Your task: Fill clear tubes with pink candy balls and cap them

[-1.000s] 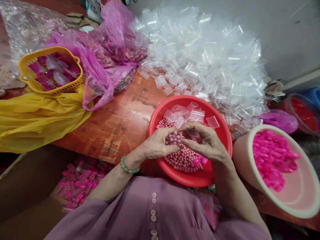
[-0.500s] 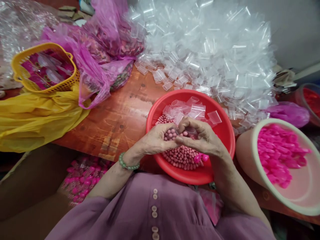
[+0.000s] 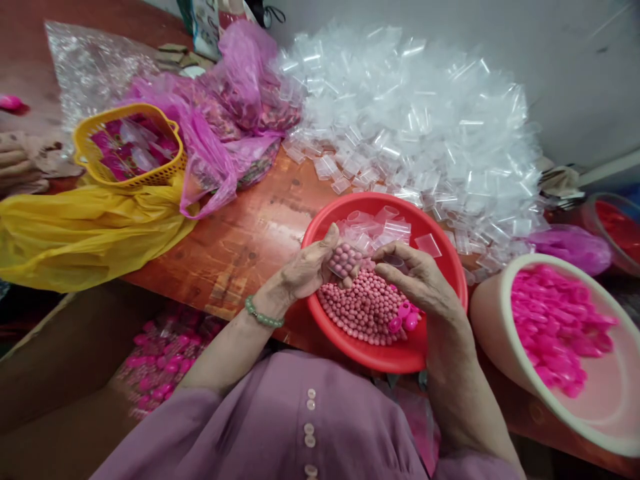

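A red plastic bowl [image 3: 440, 263] sits on the wooden table in front of me, holding a heap of small pink beads [image 3: 365, 310], several clear plastic tubes [image 3: 387, 227] and a few bright pink caps [image 3: 405, 319]. My left hand [image 3: 310, 270] holds a clear tube [image 3: 344, 260] filled with pink beads over the bowl. My right hand [image 3: 415, 280] is beside it, fingers pinched on a small clear piece; what it is I cannot tell.
A big pile of clear tubes [image 3: 425, 127] lies behind the bowl. A pale tub of pink caps [image 3: 560, 327] stands at right. At left are a yellow basket [image 3: 130, 147], pink bags [image 3: 225, 113] and a yellow bag [image 3: 85, 230]. Another person's hand [image 3: 15, 163] rests at far left.
My hands, pressed together over the beads before, have drawn slightly apart. The left hand now lifts a bead-filled tube clear of the heap.
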`<state>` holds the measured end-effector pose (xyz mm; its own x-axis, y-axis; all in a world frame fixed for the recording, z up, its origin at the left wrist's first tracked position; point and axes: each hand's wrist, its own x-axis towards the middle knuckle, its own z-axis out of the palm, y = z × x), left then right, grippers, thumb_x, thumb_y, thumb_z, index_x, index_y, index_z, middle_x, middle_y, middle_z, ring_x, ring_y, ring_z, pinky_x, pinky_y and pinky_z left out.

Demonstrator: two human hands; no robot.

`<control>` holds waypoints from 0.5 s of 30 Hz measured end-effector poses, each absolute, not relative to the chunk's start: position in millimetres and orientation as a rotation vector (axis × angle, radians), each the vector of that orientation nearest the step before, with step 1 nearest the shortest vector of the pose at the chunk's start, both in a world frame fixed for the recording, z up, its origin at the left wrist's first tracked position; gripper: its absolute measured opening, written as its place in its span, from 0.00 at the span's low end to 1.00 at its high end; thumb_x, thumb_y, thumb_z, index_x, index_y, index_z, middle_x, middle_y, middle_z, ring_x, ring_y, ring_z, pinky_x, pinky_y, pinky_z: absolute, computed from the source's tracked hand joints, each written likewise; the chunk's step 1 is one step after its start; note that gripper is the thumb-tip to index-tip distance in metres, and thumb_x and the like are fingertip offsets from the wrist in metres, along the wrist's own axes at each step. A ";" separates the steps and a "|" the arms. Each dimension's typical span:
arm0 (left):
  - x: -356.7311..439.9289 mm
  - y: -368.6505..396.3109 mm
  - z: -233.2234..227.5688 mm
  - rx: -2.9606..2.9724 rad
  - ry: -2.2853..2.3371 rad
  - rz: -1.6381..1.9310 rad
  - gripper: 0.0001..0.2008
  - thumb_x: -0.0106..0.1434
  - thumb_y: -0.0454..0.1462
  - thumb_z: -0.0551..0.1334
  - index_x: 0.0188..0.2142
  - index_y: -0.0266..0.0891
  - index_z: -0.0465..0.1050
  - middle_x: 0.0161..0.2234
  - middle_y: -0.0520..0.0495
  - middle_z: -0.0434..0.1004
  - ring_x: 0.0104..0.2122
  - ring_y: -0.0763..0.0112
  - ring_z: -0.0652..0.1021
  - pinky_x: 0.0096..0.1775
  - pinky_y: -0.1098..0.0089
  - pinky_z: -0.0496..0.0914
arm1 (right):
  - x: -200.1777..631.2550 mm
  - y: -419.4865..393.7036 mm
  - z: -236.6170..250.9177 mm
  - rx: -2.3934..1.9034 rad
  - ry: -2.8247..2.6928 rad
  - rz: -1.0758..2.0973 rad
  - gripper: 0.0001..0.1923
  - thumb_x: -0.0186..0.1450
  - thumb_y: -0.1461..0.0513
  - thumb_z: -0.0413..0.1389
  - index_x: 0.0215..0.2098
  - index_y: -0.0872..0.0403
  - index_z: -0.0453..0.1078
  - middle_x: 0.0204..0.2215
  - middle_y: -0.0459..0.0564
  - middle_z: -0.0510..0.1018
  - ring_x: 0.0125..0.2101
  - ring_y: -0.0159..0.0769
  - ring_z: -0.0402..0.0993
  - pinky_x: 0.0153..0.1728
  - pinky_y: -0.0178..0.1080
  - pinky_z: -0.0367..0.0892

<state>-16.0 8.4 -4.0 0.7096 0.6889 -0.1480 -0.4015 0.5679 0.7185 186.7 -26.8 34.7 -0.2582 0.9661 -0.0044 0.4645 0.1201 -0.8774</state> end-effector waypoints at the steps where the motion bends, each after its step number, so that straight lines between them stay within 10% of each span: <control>1: -15.6 9.0 -3.5 0.690 0.446 0.666 0.33 0.59 0.63 0.56 0.33 0.33 0.75 0.25 0.44 0.75 0.23 0.72 0.74 0.28 0.70 0.70 | 186.1 -26.5 33.4 -1.401 -1.791 1.076 0.11 0.66 0.53 0.57 0.36 0.53 0.71 0.28 0.45 0.73 0.28 0.31 0.66 0.31 0.36 0.62; 10: -17.4 11.2 -1.9 0.634 0.399 0.665 0.32 0.55 0.63 0.61 0.34 0.33 0.76 0.28 0.41 0.79 0.29 0.66 0.78 0.29 0.70 0.73 | 172.7 -25.3 21.0 -1.545 -2.088 1.029 0.16 0.70 0.52 0.50 0.34 0.53 0.70 0.29 0.46 0.76 0.30 0.34 0.70 0.35 0.38 0.66; 15: -18.1 8.7 -3.6 0.658 0.470 0.735 0.19 0.53 0.46 0.72 0.35 0.32 0.76 0.29 0.47 0.77 0.26 0.76 0.77 0.32 0.74 0.75 | 181.4 -26.3 22.6 -1.397 -1.912 1.072 0.15 0.69 0.53 0.51 0.48 0.52 0.70 0.45 0.50 0.78 0.46 0.37 0.74 0.50 0.42 0.67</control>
